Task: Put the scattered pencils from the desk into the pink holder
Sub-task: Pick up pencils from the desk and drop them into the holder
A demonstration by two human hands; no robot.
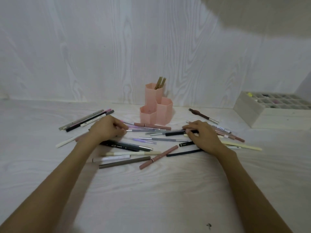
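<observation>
From the head camera we see the pink holder (155,107) at the desk's (151,190) back, two brown pencils in its tallest cell; scattered pencils (148,140) lie before it; our left hand (107,128) pinches a silvery pencil (134,130) left of the holder; our right hand (202,134) curls onto a black pencil (175,133)

Dim, flat, cool light; soft focus throughout, wide-angle bowing at edges, blurred shape top right.

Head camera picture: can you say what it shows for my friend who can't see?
Two bare hands, left hand and right hand, reach into pencils scattered on a white desk. Behind stands a pink holder with two brown pencils inside.
</observation>
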